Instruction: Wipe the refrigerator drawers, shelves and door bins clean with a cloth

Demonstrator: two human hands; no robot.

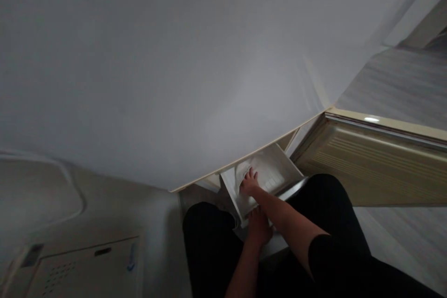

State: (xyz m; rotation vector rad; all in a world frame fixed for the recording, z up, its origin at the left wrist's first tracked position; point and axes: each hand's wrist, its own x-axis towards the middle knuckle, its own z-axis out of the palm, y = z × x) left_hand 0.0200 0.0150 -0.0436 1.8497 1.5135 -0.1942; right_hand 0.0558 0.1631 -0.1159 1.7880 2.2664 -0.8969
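A white drawer, pulled open, runs lengthwise from near-left to far-right. The right hand presses flat on white cloth inside; the left hand grips the drawer's near edge.

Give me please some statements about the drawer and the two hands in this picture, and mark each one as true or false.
1. The white drawer is pulled open. True.
2. The right hand reaches into the drawer and lies on pale folded cloth. True.
3. The left hand is raised high above the counter. False: it is low, at the front edge of the drawer.
4. The right hand holds a metal tool. False: no tool shows in it; it only touches the cloth.
5. A wide white surface overhangs the drawer. True.
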